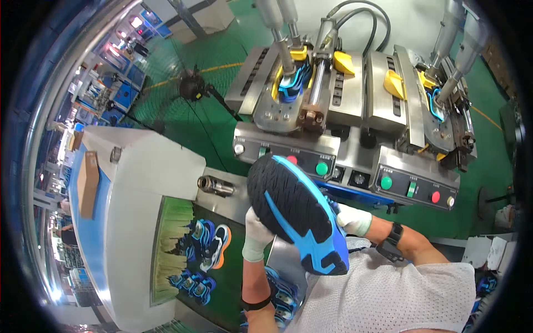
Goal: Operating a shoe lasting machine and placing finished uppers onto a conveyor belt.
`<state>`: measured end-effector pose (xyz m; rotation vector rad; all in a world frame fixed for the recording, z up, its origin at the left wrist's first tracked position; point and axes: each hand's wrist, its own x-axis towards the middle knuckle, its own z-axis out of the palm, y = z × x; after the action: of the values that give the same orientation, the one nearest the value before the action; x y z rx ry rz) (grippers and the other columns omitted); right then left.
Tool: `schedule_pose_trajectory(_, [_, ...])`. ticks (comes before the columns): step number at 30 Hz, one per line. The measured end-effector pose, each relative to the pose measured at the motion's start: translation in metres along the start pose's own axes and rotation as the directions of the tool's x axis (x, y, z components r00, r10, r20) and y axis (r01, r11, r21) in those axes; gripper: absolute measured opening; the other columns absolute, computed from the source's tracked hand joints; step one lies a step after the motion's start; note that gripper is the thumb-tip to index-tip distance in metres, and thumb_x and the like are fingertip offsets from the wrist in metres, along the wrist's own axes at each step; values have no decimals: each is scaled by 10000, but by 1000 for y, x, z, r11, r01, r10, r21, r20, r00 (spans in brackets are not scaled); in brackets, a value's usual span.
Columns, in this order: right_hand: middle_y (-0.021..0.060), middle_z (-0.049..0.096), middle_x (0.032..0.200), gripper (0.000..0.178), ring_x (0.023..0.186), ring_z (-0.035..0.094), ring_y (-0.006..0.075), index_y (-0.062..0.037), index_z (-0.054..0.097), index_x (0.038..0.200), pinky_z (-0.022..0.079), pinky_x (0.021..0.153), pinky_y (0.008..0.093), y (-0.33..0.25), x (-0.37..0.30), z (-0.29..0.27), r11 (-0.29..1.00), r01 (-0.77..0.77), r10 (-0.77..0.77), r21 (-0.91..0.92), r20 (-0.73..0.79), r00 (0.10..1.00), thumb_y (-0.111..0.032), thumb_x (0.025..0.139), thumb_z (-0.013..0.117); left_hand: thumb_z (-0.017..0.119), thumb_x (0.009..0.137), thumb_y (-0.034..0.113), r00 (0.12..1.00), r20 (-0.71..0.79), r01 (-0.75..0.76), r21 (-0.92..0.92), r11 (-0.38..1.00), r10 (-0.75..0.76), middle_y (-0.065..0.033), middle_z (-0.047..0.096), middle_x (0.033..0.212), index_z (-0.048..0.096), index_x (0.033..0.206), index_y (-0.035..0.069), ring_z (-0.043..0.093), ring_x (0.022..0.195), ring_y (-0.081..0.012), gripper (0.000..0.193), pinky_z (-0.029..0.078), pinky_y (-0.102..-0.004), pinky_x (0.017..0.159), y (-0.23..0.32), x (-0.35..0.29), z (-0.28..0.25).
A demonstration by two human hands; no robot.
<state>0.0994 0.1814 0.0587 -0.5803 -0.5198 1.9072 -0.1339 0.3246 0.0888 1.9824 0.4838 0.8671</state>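
I held the shoe [297,213] sole-up at frame centre, left hand [256,236] and right hand [352,219] both closed around it; checking step, I judged; next needed placing on press [288,83]

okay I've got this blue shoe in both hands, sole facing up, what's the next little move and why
Probably hold the shoe and wait: both press stations, left and right, look occupied by clamped shoes. Your left hand and right hand grip it sole-up, so no regrip seems needed.
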Motion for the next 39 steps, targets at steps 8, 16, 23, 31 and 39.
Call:
schedule_pose_trajectory(8, [142, 610, 1335, 926, 1192, 630, 267, -13, 414, 1469, 529, 1005, 415, -100, -102, -60, 892, 433, -383, 132, -289, 877, -181, 699, 901, 658, 948, 128, 997, -67, 61, 338, 939, -41, -203, 594, 1323, 549, 1340, -18, 594, 1209, -299, 432, 471, -381, 1022, -33, 199, 50])
schedule_pose_trajectory(16, [145, 586, 1371, 961, 1184, 629, 293, 18, 399, 1476, 532, 1005, 418, -115, -145, -88, 794, 602, -494, 84, -488, 719, -141, 662, 885, 704, 899, 350, 974, -122, 225, 646, 729, -192, -269, 528, 1343, 495, 1342, -37, 511, 1237, -436, 624, 408, -470, 1074, -206, 351, 97])
schedule_pose_trajectory(23, [141, 581, 1374, 980, 1187, 623, 296, 20, 389, 1481, 525, 1015, 428, -105, -162, -75, 770, 638, -483, 20, -636, 602, -148, 657, 892, 836, 731, 430, 868, -274, 469, 728, 501, -414, -233, 608, 1256, 530, 1256, 14, 604, 1175, -386, 736, 494, -447, 1003, -238, 428, 134])
schedule_pose_trajectory(31, [144, 566, 1374, 936, 1210, 601, 307, 18, 383, 1481, 502, 1052, 453, -112, -142, -64, 782, 622, -472, -40, -688, 551, -114, 687, 861, 827, 717, 465, 855, -87, 357, 814, 459, -511, -231, 676, 1183, 583, 1203, 13, 651, 1121, -379, 707, 521, -441, 957, -155, 453, 83])
schedule_pose_trajectory(39, [146, 664, 1176, 456, 1028, 685, 248, 31, 538, 1317, 578, 918, 399, -148, -52, -66, 867, 498, -383, 13, -620, 684, -65, 898, 690, 858, 743, 186, 897, -363, 377, 323, 868, -254, -143, 684, 1065, 591, 1201, -53, 666, 966, -212, 582, 523, -338, 891, -44, 249, -7])
